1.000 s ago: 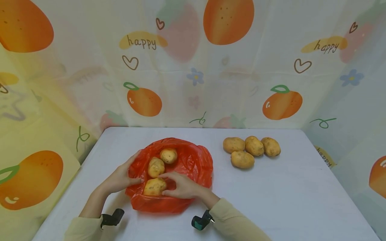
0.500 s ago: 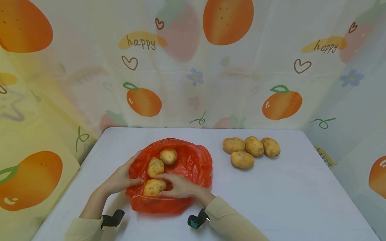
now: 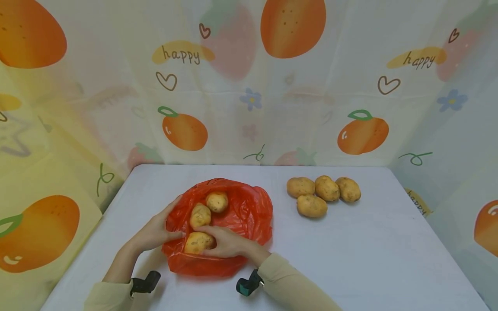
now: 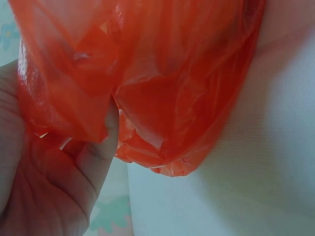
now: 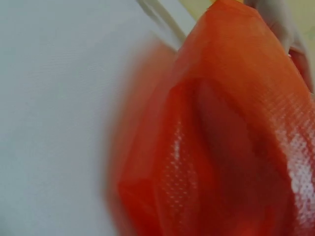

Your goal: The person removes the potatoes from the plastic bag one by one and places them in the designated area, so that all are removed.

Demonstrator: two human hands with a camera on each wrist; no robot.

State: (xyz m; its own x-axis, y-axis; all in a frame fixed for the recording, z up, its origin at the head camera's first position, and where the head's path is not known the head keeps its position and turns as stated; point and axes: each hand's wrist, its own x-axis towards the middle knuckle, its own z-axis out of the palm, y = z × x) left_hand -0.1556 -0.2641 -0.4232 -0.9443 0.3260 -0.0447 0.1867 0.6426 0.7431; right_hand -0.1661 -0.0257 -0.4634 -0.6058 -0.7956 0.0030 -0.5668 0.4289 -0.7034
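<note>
A red plastic bag point(image 3: 249, 211) stands with its mouth wide on the table, holding three potatoes. My left hand point(image 3: 155, 231) grips the bag's left rim, thumb inside and fingers outside; in the left wrist view the crumpled red film hangs between thumb and fingers. Reaching in over the front rim, my right hand point(image 3: 227, 242) has its thumb and fingers around the right end of the front potato point(image 3: 197, 243). Behind that one lie the middle potato point(image 3: 200, 214) and the rear potato point(image 3: 217, 202). The bag's wall point(image 5: 231, 123) hides the right fingers in the right wrist view.
Several loose potatoes point(image 3: 327, 188) sit in a cluster at the table's back right. The white table point(image 3: 350, 259) ends at a printed fruit cloth point(image 3: 295, 95) that hangs behind and at both sides.
My right hand has slid slightly left, further over the front potato. The left hand keeps its place on the rim, and the loose potatoes stay put.
</note>
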